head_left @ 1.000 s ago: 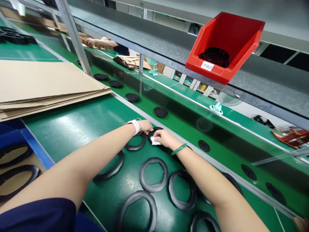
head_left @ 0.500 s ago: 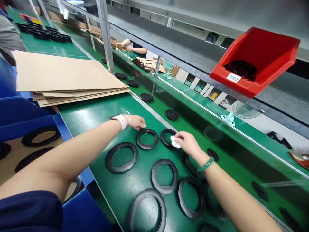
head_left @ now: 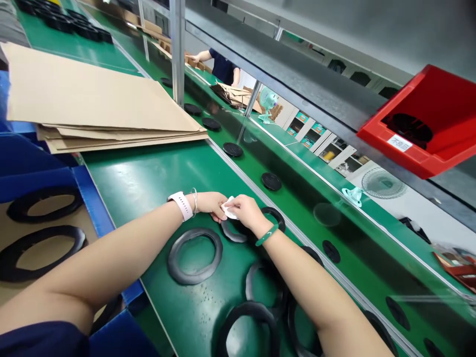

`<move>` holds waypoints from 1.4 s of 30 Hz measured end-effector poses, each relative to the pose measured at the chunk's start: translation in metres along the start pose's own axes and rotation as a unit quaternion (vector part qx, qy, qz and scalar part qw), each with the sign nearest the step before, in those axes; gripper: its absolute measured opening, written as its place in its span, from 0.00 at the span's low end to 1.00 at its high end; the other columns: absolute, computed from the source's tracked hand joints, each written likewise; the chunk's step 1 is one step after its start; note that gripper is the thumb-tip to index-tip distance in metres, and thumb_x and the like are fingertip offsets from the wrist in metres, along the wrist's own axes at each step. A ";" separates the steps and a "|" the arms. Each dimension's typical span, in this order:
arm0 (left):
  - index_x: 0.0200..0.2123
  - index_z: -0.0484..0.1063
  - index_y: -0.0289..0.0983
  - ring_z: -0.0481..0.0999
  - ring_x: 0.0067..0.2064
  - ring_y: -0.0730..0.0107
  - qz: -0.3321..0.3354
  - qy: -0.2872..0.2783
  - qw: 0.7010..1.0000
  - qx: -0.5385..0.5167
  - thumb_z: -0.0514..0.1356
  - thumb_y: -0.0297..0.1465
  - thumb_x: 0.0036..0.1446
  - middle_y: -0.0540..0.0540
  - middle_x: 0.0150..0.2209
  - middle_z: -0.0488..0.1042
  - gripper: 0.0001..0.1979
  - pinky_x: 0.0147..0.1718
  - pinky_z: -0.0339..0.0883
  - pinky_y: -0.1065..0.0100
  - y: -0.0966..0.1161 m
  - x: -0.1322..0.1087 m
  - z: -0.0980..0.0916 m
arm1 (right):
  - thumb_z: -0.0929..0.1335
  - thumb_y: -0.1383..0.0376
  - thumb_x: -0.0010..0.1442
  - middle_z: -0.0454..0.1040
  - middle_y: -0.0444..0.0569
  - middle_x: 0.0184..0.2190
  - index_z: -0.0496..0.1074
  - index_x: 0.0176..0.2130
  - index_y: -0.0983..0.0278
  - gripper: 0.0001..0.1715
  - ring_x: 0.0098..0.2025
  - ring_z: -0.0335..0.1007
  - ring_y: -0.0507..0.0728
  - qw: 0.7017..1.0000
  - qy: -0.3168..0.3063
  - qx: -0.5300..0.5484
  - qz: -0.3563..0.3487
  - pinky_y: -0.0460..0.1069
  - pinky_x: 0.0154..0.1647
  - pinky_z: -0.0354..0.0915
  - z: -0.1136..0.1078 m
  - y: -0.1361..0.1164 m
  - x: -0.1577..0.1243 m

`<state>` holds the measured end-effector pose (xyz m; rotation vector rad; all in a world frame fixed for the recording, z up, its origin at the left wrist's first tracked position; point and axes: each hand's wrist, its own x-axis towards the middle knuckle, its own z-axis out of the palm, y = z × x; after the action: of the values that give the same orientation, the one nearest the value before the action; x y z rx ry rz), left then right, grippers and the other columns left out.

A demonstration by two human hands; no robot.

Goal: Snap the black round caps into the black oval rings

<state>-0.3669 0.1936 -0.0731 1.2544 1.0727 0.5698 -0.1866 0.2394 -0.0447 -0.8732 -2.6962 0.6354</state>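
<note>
My right hand [head_left: 247, 212], with a green bangle at the wrist, pinches a small white cloth [head_left: 230, 206] between thumb and fingers. Against the cloth sits my left hand [head_left: 211, 204], its fingers curled closed; whether they grip the cloth's edge or the ring below is hidden. Directly under both hands lies a black ring [head_left: 233, 234], its far part covered by them. Nearer to me, a larger black ring [head_left: 195, 255] rests flat on the green table [head_left: 148, 173]. Another black ring [head_left: 277, 218] shows partly behind my right wrist.
Several more rings, including a black ring [head_left: 247, 308], lie under and beside my right forearm. Black discs sit along the green belt [head_left: 253, 163]. Cardboard sheets [head_left: 92, 104] are stacked at left, above a blue box [head_left: 85, 183] with rings. A red bin [head_left: 420, 163] hangs right. A co-worker [head_left: 223, 67] stands beyond.
My right hand has moved left with the white cloth and now meets my left hand over the ring. My left hand has stayed close to that ring. The view has shifted somewhat.
</note>
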 end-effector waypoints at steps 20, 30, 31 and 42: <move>0.33 0.65 0.37 0.83 0.30 0.64 -0.006 0.045 0.997 -0.066 0.76 0.28 0.36 0.51 0.24 0.77 0.24 0.28 0.76 0.71 0.002 -0.018 -0.010 | 0.74 0.77 0.52 0.74 0.43 0.31 0.76 0.29 0.64 0.09 0.34 0.72 0.55 0.996 0.030 0.074 0.026 0.45 0.36 0.66 -0.009 -0.001 0.044; 0.30 0.62 0.37 0.82 0.29 0.67 -0.020 0.063 0.994 -0.087 0.76 0.29 0.35 0.52 0.24 0.76 0.25 0.30 0.76 0.72 -0.003 -0.014 -0.014 | 0.73 0.71 0.51 0.74 0.46 0.26 0.71 0.27 0.66 0.07 0.28 0.71 0.55 0.980 0.015 0.150 0.130 0.44 0.26 0.62 -0.029 0.060 0.000; 0.30 0.63 0.37 0.82 0.29 0.67 -0.020 0.063 0.994 -0.087 0.76 0.29 0.35 0.52 0.23 0.76 0.25 0.30 0.76 0.72 -0.003 -0.014 -0.014 | 0.73 0.71 0.51 0.74 0.46 0.26 0.71 0.27 0.66 0.07 0.27 0.71 0.55 0.979 0.016 0.153 0.133 0.44 0.26 0.62 -0.029 0.059 -0.007; 0.33 0.67 0.37 0.82 0.30 0.63 -0.022 0.047 0.994 -0.098 0.78 0.38 0.34 0.50 0.25 0.77 0.28 0.33 0.77 0.66 -0.005 -0.014 -0.017 | 0.73 0.76 0.55 0.72 0.43 0.33 0.71 0.28 0.63 0.10 0.38 0.69 0.56 0.989 0.044 0.138 0.031 0.48 0.43 0.63 -0.005 -0.007 -0.054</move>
<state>-0.3889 0.1886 -0.0729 1.0389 1.0917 0.6885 -0.1450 0.2035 -0.0419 -0.8897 -2.4356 0.9327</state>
